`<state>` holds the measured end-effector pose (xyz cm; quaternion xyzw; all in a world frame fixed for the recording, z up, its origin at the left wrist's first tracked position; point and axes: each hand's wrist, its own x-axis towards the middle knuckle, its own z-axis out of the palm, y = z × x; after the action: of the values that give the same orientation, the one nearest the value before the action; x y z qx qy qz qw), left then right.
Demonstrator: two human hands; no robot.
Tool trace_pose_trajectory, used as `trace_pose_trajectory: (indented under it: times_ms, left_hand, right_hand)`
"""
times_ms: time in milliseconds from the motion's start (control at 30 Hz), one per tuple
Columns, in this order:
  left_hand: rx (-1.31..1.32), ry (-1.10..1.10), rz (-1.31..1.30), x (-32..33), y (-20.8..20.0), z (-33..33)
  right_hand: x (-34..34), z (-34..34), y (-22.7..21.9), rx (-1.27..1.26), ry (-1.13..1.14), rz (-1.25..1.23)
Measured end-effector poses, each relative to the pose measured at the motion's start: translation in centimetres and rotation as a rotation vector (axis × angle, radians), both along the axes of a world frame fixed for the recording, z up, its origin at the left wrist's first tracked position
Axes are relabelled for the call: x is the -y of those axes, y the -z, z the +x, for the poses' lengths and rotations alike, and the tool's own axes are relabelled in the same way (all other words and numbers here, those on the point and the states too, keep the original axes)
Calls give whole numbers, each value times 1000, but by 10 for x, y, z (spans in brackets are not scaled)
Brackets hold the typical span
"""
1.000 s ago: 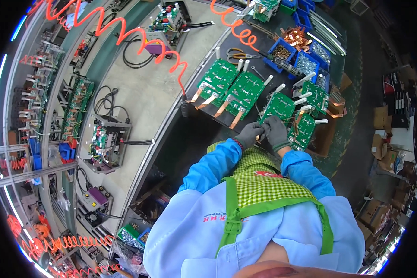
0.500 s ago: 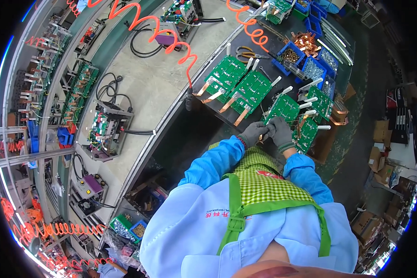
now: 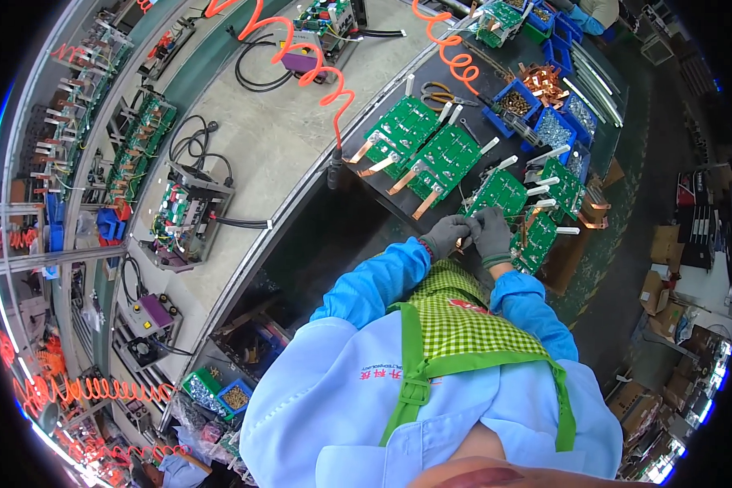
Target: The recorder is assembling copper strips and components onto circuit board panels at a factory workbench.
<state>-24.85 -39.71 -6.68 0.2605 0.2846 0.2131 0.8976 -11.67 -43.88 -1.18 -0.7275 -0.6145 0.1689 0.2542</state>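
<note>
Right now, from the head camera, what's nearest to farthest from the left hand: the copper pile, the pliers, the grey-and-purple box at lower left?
From the left hand, in the head view:
1. Pliers: ahead.
2. Copper pile: farther ahead, to the right.
3. Grey-and-purple box: well off to the left.

Red lettering (image 3: 376, 374) on the pale-blue jacket (image 3: 309, 407)
</note>
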Motion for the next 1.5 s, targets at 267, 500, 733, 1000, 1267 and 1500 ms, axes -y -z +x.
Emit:
trace_pose_trajectory:
  times_ms: [267,500,733,1000,1267,1500]
  left_hand:
    - [17,-22,31,3,-6,1]
    - [-39,-38,42,5,23,5]
    - [-22,-3,-92,-4,1,2]
    - [-12,20,-52,-3,2,-5]
    - [-14,37,-71,-6,2,-3]
    - [-38,-1,-79,-7,5,-3]
  right_hand:
    - [-1,-1,-13,-1,18,44]
    - [2,4,8,63,-41,25]
    - [3,18,8,-29,-197,73]
    - [6,10,-7,-34,-119,32]
    - [0,10,-1,19,-110,-20]
    - [-1,11,1,-37,-181,129]
